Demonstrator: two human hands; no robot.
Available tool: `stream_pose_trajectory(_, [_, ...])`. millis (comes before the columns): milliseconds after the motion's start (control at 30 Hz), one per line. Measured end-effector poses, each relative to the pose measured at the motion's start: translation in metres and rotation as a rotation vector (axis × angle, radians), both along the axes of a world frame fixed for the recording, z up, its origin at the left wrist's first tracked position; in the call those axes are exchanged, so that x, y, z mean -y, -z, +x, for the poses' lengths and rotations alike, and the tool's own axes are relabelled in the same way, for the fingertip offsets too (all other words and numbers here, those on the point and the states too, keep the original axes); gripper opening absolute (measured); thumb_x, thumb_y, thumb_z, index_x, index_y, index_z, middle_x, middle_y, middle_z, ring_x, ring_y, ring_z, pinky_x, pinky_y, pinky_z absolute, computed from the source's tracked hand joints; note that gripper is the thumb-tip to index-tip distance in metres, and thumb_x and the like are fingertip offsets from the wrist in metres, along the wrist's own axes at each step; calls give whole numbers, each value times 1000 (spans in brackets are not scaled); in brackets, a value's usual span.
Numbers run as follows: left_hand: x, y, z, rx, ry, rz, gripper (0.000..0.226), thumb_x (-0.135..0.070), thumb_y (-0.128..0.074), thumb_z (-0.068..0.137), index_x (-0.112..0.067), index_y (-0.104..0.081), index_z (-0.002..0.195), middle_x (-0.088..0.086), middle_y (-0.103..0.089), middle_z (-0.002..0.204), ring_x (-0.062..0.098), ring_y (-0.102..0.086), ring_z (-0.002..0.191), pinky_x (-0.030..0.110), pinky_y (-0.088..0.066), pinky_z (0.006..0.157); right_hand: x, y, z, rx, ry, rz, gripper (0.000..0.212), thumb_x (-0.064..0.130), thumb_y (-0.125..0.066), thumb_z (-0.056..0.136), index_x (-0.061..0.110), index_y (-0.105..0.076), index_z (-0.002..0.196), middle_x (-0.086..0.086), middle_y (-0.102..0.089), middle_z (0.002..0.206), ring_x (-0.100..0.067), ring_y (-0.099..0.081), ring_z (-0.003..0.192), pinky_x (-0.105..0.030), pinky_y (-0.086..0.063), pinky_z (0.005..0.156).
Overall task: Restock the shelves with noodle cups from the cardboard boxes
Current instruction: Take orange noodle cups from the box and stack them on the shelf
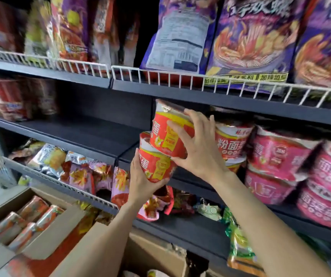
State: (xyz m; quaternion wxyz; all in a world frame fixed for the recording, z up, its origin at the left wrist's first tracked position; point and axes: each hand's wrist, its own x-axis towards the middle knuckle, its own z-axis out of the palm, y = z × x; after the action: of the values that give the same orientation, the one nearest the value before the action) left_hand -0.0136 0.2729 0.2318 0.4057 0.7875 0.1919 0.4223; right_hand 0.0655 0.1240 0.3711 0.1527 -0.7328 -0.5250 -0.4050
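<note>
Nearest, an open brown cardboard box (40, 232) holds more red wrapped cups lying on their sides. Above it, the left hand (140, 180) cups the lower red round noodle cup (156, 164) from below, while the right hand (198, 148) grips the upper red noodle cup (170, 134) stacked on it (both tilted left). The bare dark metal shelf (92, 132) lies just behind and left, nearer the left hand.

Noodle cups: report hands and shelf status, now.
Left hand grips lower red cup. Right hand grips upper red cup, stacked and tilted, at the shelf edge. Nothing blocking.
</note>
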Motion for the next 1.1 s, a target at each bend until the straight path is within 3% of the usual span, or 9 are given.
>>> stream_pose_trajectory(133, [-6,21,37,-58,6,-59,126,-58,-82,57,-36,1,148,-5,-25,149,14,-29,135,46,-32,111,-9,12,26,88,38,-86,94,43,-85,62,27,-34,139,-16,-21,144,-35,-20,137,-67,-15,109])
stream_pose_trajectory(233, [-12,28,57,-263,-157,65,128,-69,-73,59,-14,-2,151,9,-18,154,29,-16,142,46,-16,116,-21,19,37,154,39,-180,91,41,-86,62,28,-37,138,-17,-23,145,-36,-21,137,-70,-16,108])
stream_pose_trajectory(300, [-13,22,63,-343,-202,72,125,-64,-75,61,-8,-8,150,18,-26,144,36,-27,133,41,-22,109,-34,21,37,156,66,-223,89,39,-86,62,28,-41,137,-18,-25,148,-36,-18,140,-69,-12,109])
stream_pose_trajectory(500, [-27,21,55,-26,77,-220,84,-55,-70,69,-46,-26,141,-1,-45,132,15,-61,106,44,-53,88,-61,25,46,142,194,-197,71,36,-69,84,24,-36,145,-11,-10,160,-32,-5,147,-59,-4,114])
stream_pose_trajectory(600, [-27,20,58,10,134,-196,75,-33,-71,82,-44,-26,142,1,-45,134,16,-59,107,38,-54,87,-57,56,40,90,109,-30,47,22,-62,89,17,-51,135,-13,-33,152,-33,-28,141,-53,-27,111])
stream_pose_trajectory(700, [-34,10,75,46,129,-223,58,-24,-58,93,-40,-32,142,3,-53,123,13,-65,94,34,-56,82,-54,97,46,82,96,-100,43,16,-65,85,13,-58,128,-12,-51,138,-32,-47,127,-45,-41,101])
stream_pose_trajectory(800, [-47,-7,96,-29,171,-386,39,-33,-41,100,-40,-42,138,-12,-63,99,9,-64,86,22,-51,75,-58,110,63,20,201,-275,55,17,-62,87,15,-46,139,-12,-31,153,-33,-31,140,-50,-30,110])
stream_pose_trajectory(933, [-48,-29,125,-89,307,-557,28,-37,-31,102,-35,-58,103,-22,-60,96,1,-59,92,17,-45,70,-77,112,89,32,435,-464,63,31,-40,99,12,-11,152,-9,14,159,-29,11,146,-53,-2,118])
stream_pose_trajectory(1100, [-46,-35,149,-260,241,-291,39,-37,-37,97,-27,-57,129,-4,-58,131,14,-52,120,29,-41,97,-98,113,118,-81,554,-491,65,28,-38,100,15,-4,152,-2,21,158,-22,18,145,-49,1,118])
